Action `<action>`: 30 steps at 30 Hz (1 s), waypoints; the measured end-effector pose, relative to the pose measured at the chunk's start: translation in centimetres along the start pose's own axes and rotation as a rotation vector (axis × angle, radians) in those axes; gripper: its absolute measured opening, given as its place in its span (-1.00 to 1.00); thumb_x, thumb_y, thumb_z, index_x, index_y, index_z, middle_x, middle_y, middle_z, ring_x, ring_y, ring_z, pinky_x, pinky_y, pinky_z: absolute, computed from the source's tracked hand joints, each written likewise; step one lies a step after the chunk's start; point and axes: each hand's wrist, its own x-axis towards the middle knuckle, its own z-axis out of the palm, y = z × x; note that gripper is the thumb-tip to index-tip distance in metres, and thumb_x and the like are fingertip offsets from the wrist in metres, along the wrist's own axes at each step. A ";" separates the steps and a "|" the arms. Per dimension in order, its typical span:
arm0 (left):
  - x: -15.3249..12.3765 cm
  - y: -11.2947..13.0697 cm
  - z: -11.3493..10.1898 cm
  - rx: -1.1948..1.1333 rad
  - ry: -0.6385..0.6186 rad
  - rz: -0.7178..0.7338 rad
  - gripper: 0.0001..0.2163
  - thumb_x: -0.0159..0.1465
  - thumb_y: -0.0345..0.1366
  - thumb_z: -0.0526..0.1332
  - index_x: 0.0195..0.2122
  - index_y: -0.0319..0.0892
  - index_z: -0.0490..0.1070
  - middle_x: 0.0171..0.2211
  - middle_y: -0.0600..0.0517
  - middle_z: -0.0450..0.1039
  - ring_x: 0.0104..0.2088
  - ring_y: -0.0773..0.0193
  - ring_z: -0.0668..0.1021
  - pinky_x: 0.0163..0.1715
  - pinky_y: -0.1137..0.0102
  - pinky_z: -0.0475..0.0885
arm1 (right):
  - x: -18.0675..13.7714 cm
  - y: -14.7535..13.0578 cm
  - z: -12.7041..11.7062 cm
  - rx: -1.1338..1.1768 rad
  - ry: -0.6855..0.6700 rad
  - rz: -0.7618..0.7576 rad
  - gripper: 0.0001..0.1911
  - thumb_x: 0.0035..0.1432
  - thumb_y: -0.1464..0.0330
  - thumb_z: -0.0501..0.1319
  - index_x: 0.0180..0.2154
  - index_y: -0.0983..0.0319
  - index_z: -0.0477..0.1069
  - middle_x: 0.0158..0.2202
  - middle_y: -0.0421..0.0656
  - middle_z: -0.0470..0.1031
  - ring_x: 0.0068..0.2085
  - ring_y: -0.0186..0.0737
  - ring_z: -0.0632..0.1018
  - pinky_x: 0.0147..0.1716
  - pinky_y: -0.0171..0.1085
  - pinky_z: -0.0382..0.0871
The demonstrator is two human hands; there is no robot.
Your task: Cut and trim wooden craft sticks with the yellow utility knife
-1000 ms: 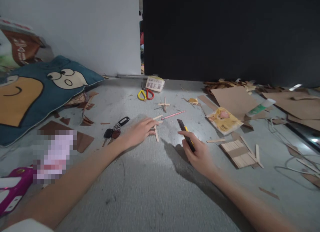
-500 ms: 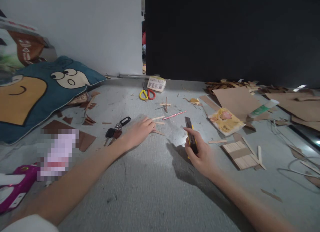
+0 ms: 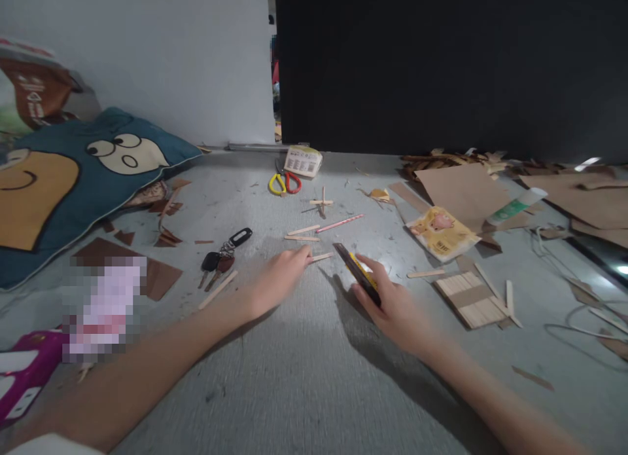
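I see dim, cool light on the counter (image 3: 294,383), glare beside the right hand (image 3: 395,304), soft shadow along its forearm (image 3: 471,376); the left hand (image 3: 277,281) looks blurred, a lilac patch (image 3: 110,298) pixelated.

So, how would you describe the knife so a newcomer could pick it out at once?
Below the big dark panel at the back stretches a grey table; near mid-view, find the right hand. The knife sits in that hand's grip, slanting forward and to the left. Its black-and-yellow body sets it apart from the pale wooden sticks nearby.
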 end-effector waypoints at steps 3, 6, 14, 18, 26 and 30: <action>0.4 -0.2 0.1 0.005 0.001 0.001 -0.78 0.56 -0.31 -0.02 -0.13 -0.17 0.40 -0.28 -0.07 0.58 -0.27 0.09 0.64 -0.32 0.31 0.42 | -0.3 0.0 0.1 -0.060 0.028 -0.052 -0.49 0.49 0.17 0.06 0.31 0.25 0.39 -0.42 -0.07 0.67 -0.53 -0.08 0.63 -0.52 -0.25 0.34; 0.5 -0.2 0.1 0.061 -0.005 0.027 -0.75 0.57 -0.30 -0.01 -0.14 -0.16 0.44 -0.27 -0.06 0.60 -0.24 0.08 0.65 -0.29 0.30 0.44 | -0.4 0.1 0.7 -0.158 0.092 -0.112 -0.48 0.50 0.17 0.06 0.33 0.23 0.42 -0.54 -0.14 0.61 -0.61 -0.15 0.57 -0.56 -0.27 0.25; 0.8 -0.7 0.6 0.225 0.038 0.209 -0.67 0.56 -0.28 -0.01 -0.22 -0.18 0.53 -0.31 -0.06 0.57 -0.21 0.08 0.61 -0.08 0.20 0.48 | 0.1 -0.4 1.9 -0.213 0.153 -0.200 -0.48 0.48 0.26 0.03 0.35 0.18 0.41 -0.51 -0.16 0.61 -0.57 -0.22 0.57 -0.54 -0.29 0.24; 1.1 -1.2 0.3 0.221 0.000 0.322 -0.68 0.53 -0.31 0.02 -0.29 -0.18 0.53 -0.32 -0.07 0.51 -0.12 0.04 0.55 0.02 0.13 0.45 | 0.1 -0.4 1.8 -0.225 0.154 -0.197 -0.50 0.48 0.26 0.04 0.33 0.18 0.45 -0.55 -0.17 0.60 -0.59 -0.23 0.55 -0.55 -0.29 0.22; 1.3 -1.8 0.3 0.170 0.024 0.348 -0.71 0.55 -0.28 0.03 -0.26 -0.15 0.49 -0.12 -0.10 0.38 0.10 0.00 0.38 0.17 0.07 0.36 | 0.0 0.0 1.7 -0.201 0.135 -0.195 -0.49 0.46 0.26 0.06 0.32 0.20 0.46 -0.61 -0.18 0.56 -0.64 -0.25 0.50 -0.57 -0.29 0.20; 1.6 -2.3 0.5 0.118 0.013 0.347 -0.71 0.55 -0.26 0.03 -0.26 -0.14 0.48 -0.12 -0.09 0.38 0.08 0.01 0.38 0.18 0.07 0.34 | 0.0 -0.2 1.6 -0.164 0.117 -0.211 -0.48 0.46 0.28 0.04 0.34 0.21 0.44 -0.59 -0.18 0.55 -0.63 -0.26 0.48 -0.55 -0.29 0.23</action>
